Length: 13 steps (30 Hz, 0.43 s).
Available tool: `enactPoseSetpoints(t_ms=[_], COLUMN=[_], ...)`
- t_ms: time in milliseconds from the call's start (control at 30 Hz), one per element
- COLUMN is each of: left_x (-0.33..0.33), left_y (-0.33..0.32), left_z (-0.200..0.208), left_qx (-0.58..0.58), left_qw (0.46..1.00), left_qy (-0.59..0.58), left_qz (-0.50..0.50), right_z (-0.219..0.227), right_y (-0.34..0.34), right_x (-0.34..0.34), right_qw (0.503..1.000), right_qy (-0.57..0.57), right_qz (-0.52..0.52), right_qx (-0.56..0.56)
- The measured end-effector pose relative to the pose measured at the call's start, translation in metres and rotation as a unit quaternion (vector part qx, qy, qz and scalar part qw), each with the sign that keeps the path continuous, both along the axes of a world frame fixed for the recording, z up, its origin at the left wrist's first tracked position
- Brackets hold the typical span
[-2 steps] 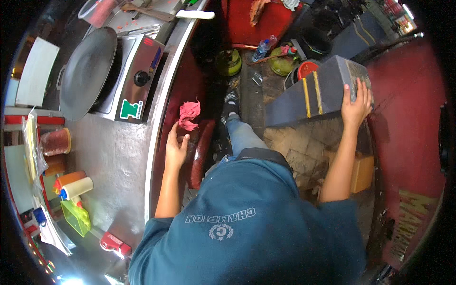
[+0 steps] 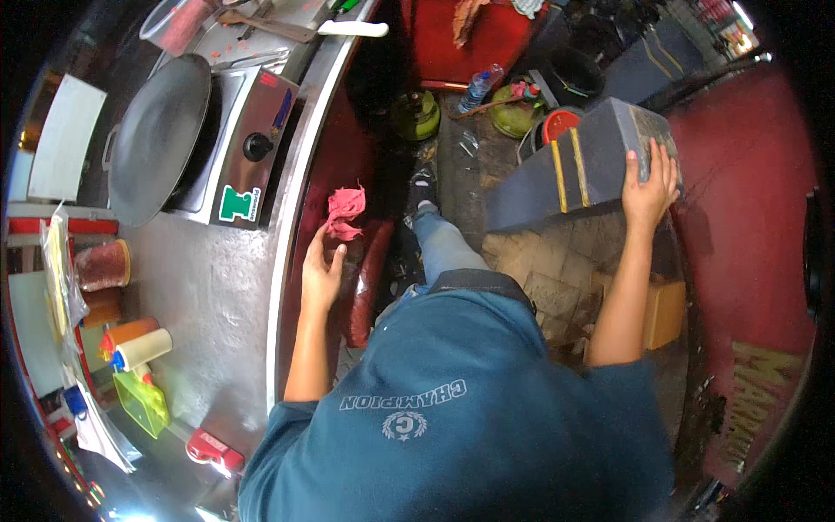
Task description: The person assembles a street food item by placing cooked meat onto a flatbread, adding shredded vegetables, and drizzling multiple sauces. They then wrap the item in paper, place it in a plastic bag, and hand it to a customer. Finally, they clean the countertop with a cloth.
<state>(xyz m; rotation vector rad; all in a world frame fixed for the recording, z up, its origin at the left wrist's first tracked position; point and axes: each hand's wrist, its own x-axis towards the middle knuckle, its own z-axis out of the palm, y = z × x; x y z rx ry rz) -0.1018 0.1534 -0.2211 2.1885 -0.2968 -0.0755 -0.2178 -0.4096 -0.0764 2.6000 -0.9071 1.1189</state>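
Observation:
My left hand (image 2: 322, 270) holds a crumpled pink cloth (image 2: 345, 211) by its fingertips, just off the edge of the steel counter (image 2: 217, 278). My right hand (image 2: 648, 191) lies flat on the top corner of a dark grey box (image 2: 574, 170) with two yellow stripes, which stands tilted over the tiled floor (image 2: 557, 270). My blue-jeaned leg and shoe (image 2: 424, 196) show between the two arms.
A round black griddle (image 2: 156, 139) sits on a steel burner with a black knob. Squeeze bottles (image 2: 135, 344), a green container and a red object stand at the counter's near left. Green gas cylinders (image 2: 416, 115), a plastic bottle and a red-lidded bucket (image 2: 561, 126) crowd the floor.

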Motion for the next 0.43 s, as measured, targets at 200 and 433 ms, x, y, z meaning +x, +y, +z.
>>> enactPoseSetpoints(t_ms=[200, 433], left_x=[0.068, 0.156], left_y=[-0.048, -0.097], left_z=[0.076, 0.105], left_qx=[-0.104, -0.023], left_qw=[0.989, 0.994], left_qy=[-0.065, -0.078], left_qz=[-0.078, -0.073], right_z=[-0.007, -0.004], right_y=[0.035, 0.135], right_x=[0.023, 0.105], right_qw=[0.997, 0.848], right_qy=[-0.051, 0.134], right_qz=[0.054, 0.332], right_qx=[-0.025, 0.39])
